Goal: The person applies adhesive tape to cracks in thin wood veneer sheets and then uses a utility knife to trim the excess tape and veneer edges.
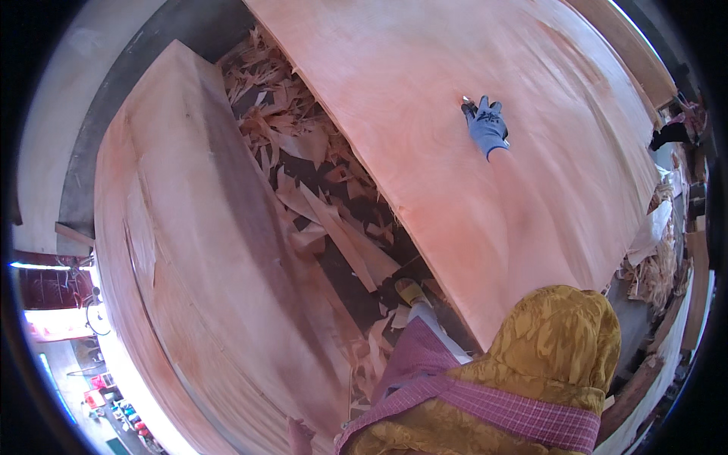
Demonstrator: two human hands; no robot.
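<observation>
My right hand [487, 127], in a blue-grey glove, is over a broad sheet of thin pinkish wood veneer [425, 144] on the right. Between its thumb and fingers is a small dark cutter [468, 105] with a shiny tip, touching or just above the veneer. My bare right forearm lies over the sheet, coming out of a gold patterned sleeve. At the lower edge, part of my left hand [301, 437] shows beside the left veneer stack [205, 205]. Its fingers are mostly cut off, and nothing is visible in it.
Between the two stacks runs a narrow gap with torn veneer scraps [334, 220] over a dark floor. My foot [410, 291] stands in it. More shreds [654, 277] lie beyond the right stack's far side. Colourful items [129, 417] stand at the lower left.
</observation>
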